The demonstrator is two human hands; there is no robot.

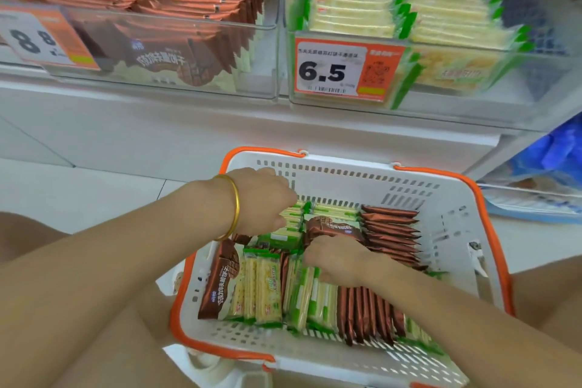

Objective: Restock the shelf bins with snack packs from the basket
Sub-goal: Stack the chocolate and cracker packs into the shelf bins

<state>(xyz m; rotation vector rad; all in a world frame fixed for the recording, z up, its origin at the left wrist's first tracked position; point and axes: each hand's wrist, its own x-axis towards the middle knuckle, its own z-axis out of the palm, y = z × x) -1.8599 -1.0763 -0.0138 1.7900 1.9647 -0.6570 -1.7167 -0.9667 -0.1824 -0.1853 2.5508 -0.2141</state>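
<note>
Hands (263, 198) (335, 258) among edge-standing snack packs (267, 290)

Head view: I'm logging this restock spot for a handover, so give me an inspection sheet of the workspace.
Surface: white tiled floor below the shelf; what the basket rests on is hidden.
Job's things: white basket with an orange rim holds brown packs and green packs; left bin is stocked with brown packs, right bin with green ones.
Clutter: blue bag at right.
Hands: right hand grips a brown pack; left hand reaches among green packs, fingers hidden.
Cables: nothing seen.
Surroundings: price tags on the bins.
</note>
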